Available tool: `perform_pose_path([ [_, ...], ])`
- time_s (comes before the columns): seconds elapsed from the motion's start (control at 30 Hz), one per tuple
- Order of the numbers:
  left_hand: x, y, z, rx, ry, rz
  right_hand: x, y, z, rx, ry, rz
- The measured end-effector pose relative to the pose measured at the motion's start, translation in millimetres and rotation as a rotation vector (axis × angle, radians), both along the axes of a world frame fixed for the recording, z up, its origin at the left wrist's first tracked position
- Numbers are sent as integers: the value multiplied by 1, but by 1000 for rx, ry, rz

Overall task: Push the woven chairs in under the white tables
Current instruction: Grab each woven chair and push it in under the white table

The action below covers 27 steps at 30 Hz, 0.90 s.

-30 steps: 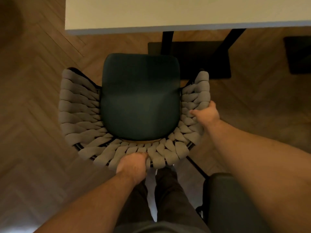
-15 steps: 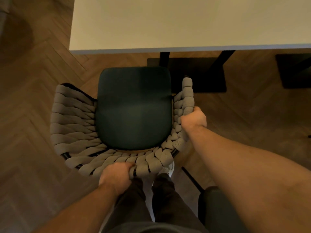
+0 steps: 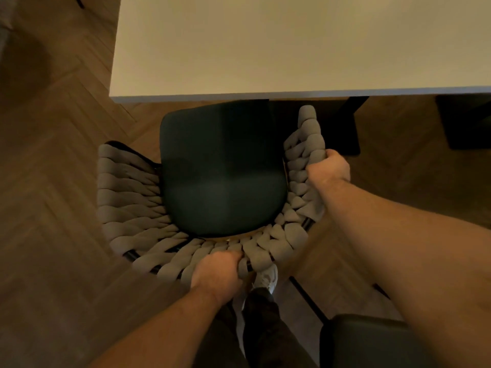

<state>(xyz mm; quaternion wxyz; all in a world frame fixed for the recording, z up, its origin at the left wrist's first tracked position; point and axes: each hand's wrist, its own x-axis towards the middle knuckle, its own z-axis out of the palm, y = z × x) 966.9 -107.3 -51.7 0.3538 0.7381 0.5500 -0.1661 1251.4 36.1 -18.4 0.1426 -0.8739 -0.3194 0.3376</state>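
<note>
- Looks straight down on a woven chair point(image 3: 127, 197), made of thick grey-beige padded cord plaited round a black frame to form the back and both arm sides.
- Holds a dark green seat cushion point(image 3: 223, 176) inside that curve of weave.
- Stands on the herringbone wood floor point(image 3: 53, 235), near the left corner of the white table point(image 3: 292, 43).
- Reaches the table's near edge with only the front of the cushion. Leaves nearly all of the seat, both arm sides and the back out in the open, on the person's side of the tabletop.
- Stops the tip of the right arm side just short of that edge.
- Grips the rear rim of the weave with the left hand point(image 3: 218, 272), knuckles up and fingers curled down over the cord at the middle of the back.
- Clasps the top cord of the right arm side with the right hand point(image 3: 328, 167), fingers wrapped tightly round it about halfway along and forearm stretched out from the lower right.
- Shows a black table base point(image 3: 342, 128) flat on the floor under the tabletop, just beyond the right arm side.
- Shows dark trousers point(image 3: 263, 320) and a white shoe point(image 3: 265, 278) directly behind the chair back, the shoe tip just below the weave.
- Shows the dark padded seat of a second chair point(image 3: 372, 341) at the lower right, beside the person's legs and under the right forearm.
</note>
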Motion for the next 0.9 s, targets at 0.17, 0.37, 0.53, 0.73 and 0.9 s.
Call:
perform_pose_path([
  [0.17, 18, 7, -13, -34, -26, 63, 16, 14, -18, -55, -56, -12],
  [0.37, 41, 2, -30, -66, -30, 77, 33, 3, -32, -78, -65, -2],
  [0.53, 37, 4, -31, -83, -49, 50, 25, -3, -37, -47, -126, 8],
  [0.73, 19, 22, -10, -199, -106, -99, -9, -50, -20, -122, -315, 375],
  [0.9, -2, 19, -7, -214, 17, -141, -35, -102, -25, -70, -272, 899],
])
